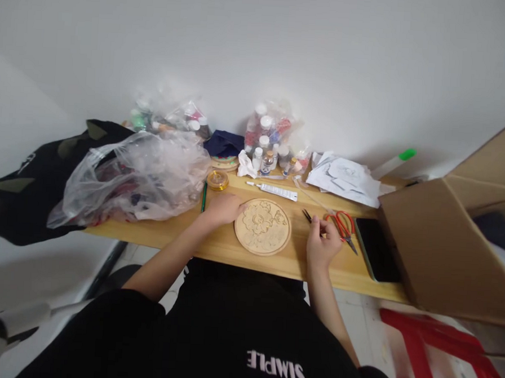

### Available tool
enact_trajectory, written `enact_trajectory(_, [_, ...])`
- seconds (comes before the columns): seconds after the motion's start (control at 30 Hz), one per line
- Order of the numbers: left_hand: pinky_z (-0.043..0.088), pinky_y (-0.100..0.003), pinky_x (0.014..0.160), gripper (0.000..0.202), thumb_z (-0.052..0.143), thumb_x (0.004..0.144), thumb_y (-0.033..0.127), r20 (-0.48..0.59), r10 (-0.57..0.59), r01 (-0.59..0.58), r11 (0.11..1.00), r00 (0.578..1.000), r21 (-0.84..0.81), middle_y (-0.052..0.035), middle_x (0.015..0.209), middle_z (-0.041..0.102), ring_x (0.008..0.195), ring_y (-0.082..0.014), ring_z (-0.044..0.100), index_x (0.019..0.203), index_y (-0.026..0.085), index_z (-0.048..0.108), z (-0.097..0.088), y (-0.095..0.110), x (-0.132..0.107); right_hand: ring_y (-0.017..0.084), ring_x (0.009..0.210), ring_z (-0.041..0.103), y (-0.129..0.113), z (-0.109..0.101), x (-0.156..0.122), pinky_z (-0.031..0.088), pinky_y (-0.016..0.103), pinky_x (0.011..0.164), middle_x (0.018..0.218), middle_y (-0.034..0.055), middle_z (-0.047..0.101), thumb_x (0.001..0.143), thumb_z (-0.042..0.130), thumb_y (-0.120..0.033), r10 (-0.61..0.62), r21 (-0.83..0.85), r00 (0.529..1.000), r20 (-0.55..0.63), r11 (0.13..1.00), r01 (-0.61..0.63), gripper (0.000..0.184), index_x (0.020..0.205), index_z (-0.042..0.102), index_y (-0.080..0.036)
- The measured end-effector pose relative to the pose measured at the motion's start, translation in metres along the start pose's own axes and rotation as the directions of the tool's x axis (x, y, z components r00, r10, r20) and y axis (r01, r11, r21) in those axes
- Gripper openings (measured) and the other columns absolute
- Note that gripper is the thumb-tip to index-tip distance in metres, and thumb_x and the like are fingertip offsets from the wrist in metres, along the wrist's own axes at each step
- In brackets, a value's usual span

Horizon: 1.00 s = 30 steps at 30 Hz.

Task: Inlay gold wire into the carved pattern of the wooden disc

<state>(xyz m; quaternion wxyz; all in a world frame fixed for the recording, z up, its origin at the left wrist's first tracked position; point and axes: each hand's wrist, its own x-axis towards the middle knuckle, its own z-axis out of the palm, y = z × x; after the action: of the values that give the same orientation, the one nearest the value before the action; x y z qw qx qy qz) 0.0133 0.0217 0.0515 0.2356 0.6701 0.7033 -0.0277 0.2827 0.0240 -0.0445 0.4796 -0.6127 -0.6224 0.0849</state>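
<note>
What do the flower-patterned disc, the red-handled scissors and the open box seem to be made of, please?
Flower-patterned disc: probably wood, matte, from its pale tan colour. Scissors: blades likely metal, dull grey; handles perhaps plastic-coated, judging by their even red. Box: apparently matte cardboard, given its brown walls and folded flap.

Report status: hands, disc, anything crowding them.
Left hand on rim of patterned disc. Right hand gripping dark pointed tool. Red-handled tool close beside right hand.

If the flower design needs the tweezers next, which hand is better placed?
Probably the right hand: it holds the tweezers beside the round board, while the left hand is at the board's opposite edge.
</note>
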Motion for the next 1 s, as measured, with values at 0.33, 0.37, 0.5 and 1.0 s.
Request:
enact_trajectory(0.33, [0.056,-0.043,0.092,0.035,0.06,0.096,0.039,0.096,-0.188,0.18,0.98,0.977,0.086,-0.0093,0.122,0.063,0.107,-0.0213,0.064,0.122,0.016,0.06,0.009,0.004,-0.038,0.02,0.1,0.064,0.002,0.001,-0.008,0.057,0.04,0.085,0.117,0.0073,0.063,0.095,0.06,-0.042,0.158,0.108,0.974,0.164,0.978,-0.177,0.036,0.12,0.06,-0.016])
enact_trajectory(0.37, [0.056,-0.043,0.091,0.034,0.06,0.096,0.039,0.117,-0.188,0.18,0.981,0.975,0.08,-0.009,0.121,0.063,0.105,-0.0209,0.064,0.121,0.016,0.061,0.009,0.004,-0.042,0.02,0.101,0.064,0.002,0.002,-0.007,0.057,0.04,0.086,0.118,0.0074,0.063,0.095,0.06,-0.042,0.16,0.104,0.969,0.186,0.978,-0.181,0.036,0.12,0.06,-0.016])
enact_trajectory(0.5, [0.056,-0.04,0.088,0.031,0.058,0.097,0.042,0.176,-0.151,0.146,0.988,0.973,0.04,-0.0069,0.11,0.067,0.097,-0.0183,0.066,0.111,0.014,0.064,0.009,-0.003,-0.057,0.021,0.103,0.064,-0.001,0.002,-0.004,0.057,0.041,0.087,0.12,0.0078,0.063,0.095,0.06,-0.042,0.132,0.072,0.945,0.298,0.985,-0.16,0.037,0.122,0.06,-0.016])
enact_trajectory(1.0, [0.041,-0.029,0.067,0.035,0.04,0.098,0.034,0.014,-0.088,0.089,0.984,0.996,-0.154,-0.0079,0.087,0.072,0.079,-0.0202,0.064,0.079,0.017,0.065,0.023,-0.018,-0.054,0.013,0.078,0.062,-0.033,-0.004,0.008,0.055,0.032,0.075,0.089,0.0018,0.065,0.096,0.058,-0.046,-0.077,-0.172,0.747,0.661,0.953,0.251,0.031,0.095,0.064,-0.016])
